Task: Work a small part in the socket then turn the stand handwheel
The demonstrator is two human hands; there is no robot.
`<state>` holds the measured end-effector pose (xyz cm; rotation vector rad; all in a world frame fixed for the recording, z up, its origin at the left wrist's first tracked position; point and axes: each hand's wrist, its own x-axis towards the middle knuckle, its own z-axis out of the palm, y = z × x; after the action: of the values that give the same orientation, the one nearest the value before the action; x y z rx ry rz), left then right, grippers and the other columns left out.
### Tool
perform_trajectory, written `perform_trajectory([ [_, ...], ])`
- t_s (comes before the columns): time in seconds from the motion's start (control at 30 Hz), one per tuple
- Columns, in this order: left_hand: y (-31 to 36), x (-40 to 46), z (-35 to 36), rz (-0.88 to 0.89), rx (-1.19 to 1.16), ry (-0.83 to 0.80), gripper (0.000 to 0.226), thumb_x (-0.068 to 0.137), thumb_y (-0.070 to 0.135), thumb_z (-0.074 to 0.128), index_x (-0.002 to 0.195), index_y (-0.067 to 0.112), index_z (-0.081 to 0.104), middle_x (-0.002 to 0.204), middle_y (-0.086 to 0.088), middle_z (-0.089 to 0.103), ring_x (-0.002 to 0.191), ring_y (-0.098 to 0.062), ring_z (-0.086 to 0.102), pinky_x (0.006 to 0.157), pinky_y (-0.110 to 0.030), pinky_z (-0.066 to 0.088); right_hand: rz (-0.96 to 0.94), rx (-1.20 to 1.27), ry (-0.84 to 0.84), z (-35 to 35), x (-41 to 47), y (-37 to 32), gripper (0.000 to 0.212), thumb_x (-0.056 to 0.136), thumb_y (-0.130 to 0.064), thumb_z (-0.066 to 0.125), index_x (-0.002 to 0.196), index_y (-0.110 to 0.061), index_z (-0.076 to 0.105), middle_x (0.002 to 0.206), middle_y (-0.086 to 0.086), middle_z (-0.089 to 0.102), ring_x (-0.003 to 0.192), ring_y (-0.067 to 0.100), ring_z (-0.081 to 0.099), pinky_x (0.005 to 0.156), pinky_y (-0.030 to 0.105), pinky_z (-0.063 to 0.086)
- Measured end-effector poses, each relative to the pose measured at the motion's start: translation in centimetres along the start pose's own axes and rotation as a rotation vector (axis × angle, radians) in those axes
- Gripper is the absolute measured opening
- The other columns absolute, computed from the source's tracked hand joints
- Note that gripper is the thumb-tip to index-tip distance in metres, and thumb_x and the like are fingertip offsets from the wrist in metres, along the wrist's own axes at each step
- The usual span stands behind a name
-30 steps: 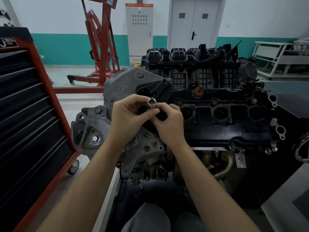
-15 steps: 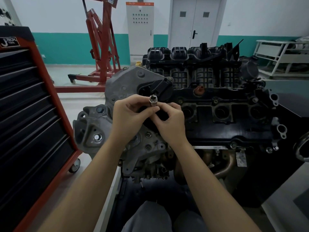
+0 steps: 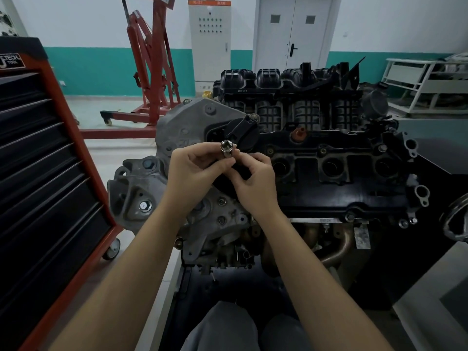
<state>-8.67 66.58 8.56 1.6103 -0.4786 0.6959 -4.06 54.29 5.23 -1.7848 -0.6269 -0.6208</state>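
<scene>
Against the frame a second back: little changed in the grip, only the metal socket (image 3: 226,149) tipped slightly more toward the camera, its open end showing rounder, and the whole scene shifted a touch to the right with the head

Left hand (image 3: 195,177) pinching the socket between thumb and forefinger, fingers curled round its barrel, held up in the air in front of the engine (image 3: 329,158). Right hand (image 3: 255,183) just beside it on the right, fingers curled and tips meeting near the socket's lower end; whether pinching something small there or only touching, cannot tell. Both hands together, touching or nearly so, above the grey timing cover (image 3: 182,127) and just near of the black round cap (image 3: 241,134)

Edges and room: red and black tool cabinet (image 3: 50,186) close on the left, its corner and castor near the left forearm, a narrow strip of pale floor between cabinet and engine. Engine filling the middle and right, bristling with brackets and bolt heads right under the hands. Open floor far left around the red engine hoist (image 3: 149,72); grey control cabinet (image 3: 210,44) and door (image 3: 293,34) on the far wall; white frame (image 3: 425,82) far right. Knees in grey at the near edge
</scene>
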Motion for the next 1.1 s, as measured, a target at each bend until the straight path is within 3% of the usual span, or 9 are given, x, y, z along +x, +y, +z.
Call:
perform_trajectory([
  [0.17,-0.28,0.01,0.02,0.066,0.075,0.023,0.028,0.076,-0.010,0.074,0.096,0.009,0.070,0.092,-0.009,0.070,0.089,-0.019,0.069,0.084,-0.030,0.054,0.028,0.037,0.033,-0.07,0.12,-0.17,0.023,0.082,-0.020,0.073,0.105,-0.018,0.072,0.091,-0.012,0.068,0.109,0.022,0.051,0.091,0.031,0.045],
  [0.3,-0.31,0.05,-0.09,0.031,0.013,0.006,0.032,0.079,-0.012,0.070,0.101,0.012,0.070,0.095,-0.003,0.073,0.093,-0.015,0.070,0.085,-0.026,0.054,-0.041,-0.013,0.014,-0.08,0.00,-0.05,0.030,0.085,-0.018,0.070,0.114,-0.015,0.069,0.101,-0.006,0.070,0.107,-0.005,0.045,0.094,0.022,0.037],
  [0.47,-0.27,0.10,0.03,0.071,0.080,-0.019,0.031,0.074,-0.009,0.076,0.096,0.013,0.070,0.094,-0.008,0.069,0.092,-0.025,0.068,0.087,-0.035,0.054,0.020,-0.004,0.025,-0.09,0.02,-0.09,0.019,0.084,-0.015,0.071,0.103,-0.013,0.072,0.094,-0.007,0.069,0.109,0.023,0.050,0.092,0.032,0.043],
  [0.57,-0.20,0.12,-0.03,0.061,0.043,-0.006,0.031,0.073,-0.008,0.077,0.092,0.014,0.070,0.089,-0.007,0.069,0.086,-0.019,0.068,0.082,-0.029,0.054,0.013,0.010,0.035,-0.12,-0.03,-0.35,0.018,0.083,-0.017,0.072,0.101,-0.015,0.071,0.094,-0.009,0.069,0.109,0.020,0.052,0.091,0.030,0.043],
  [0.67,-0.14,0.07,-0.03,0.028,-0.008,-0.012,0.033,0.076,-0.012,0.072,0.098,0.013,0.070,0.091,-0.006,0.071,0.089,-0.017,0.070,0.084,-0.027,0.054,-0.031,-0.018,0.017,-0.15,-0.07,-0.12,0.025,0.083,-0.016,0.071,0.108,-0.014,0.070,0.099,-0.010,0.068,0.105,0.002,0.047,0.094,0.027,0.040],
  [0.83,-0.09,0.05,-0.04,0.034,0.026,-0.031,0.029,0.076,-0.009,0.074,0.095,0.013,0.070,0.093,-0.006,0.072,0.092,-0.022,0.070,0.086,-0.032,0.055,0.049,0.019,0.012,-0.11,0.03,-0.03,0.023,0.083,-0.016,0.072,0.107,-0.014,0.072,0.094,-0.005,0.069,0.111,0.024,0.049,0.091,0.028,0.043],
  [0.97,-0.18,-0.01,0.04,0.041,0.034,0.011,0.026,0.073,-0.005,0.078,0.088,0.014,0.071,0.088,-0.002,0.073,0.086,-0.019,0.071,0.081,-0.028,0.055,0.036,0.020,0.020,-0.13,-0.02,-0.33,0.021,0.082,-0.021,0.073,0.103,-0.018,0.071,0.095,-0.011,0.070,0.110,0.019,0.050,0.093,0.029,0.042],
  [1.03,-0.15,0.04,0.05,0.029,0.010,0.006,0.029,0.075,-0.007,0.075,0.093,0.015,0.071,0.089,0.001,0.074,0.088,-0.018,0.072,0.083,-0.027,0.055,-0.007,-0.019,0.010,-0.11,-0.07,-0.26,0.026,0.083,-0.020,0.071,0.108,-0.015,0.070,0.100,-0.006,0.071,0.107,0.011,0.047,0.095,0.029,0.040],
  [1.1,-0.13,0.09,-0.03,0.011,-0.016,-0.004,0.032,0.078,-0.010,0.072,0.096,0.016,0.070,0.089,0.007,0.075,0.091,-0.014,0.072,0.084,-0.025,0.055,-0.013,-0.043,0.003,-0.04,-0.03,-0.12,0.029,0.084,-0.018,0.071,0.113,-0.011,0.069,0.101,-0.002,0.070,0.107,0.014,0.047,0.094,0.026,0.038],
])
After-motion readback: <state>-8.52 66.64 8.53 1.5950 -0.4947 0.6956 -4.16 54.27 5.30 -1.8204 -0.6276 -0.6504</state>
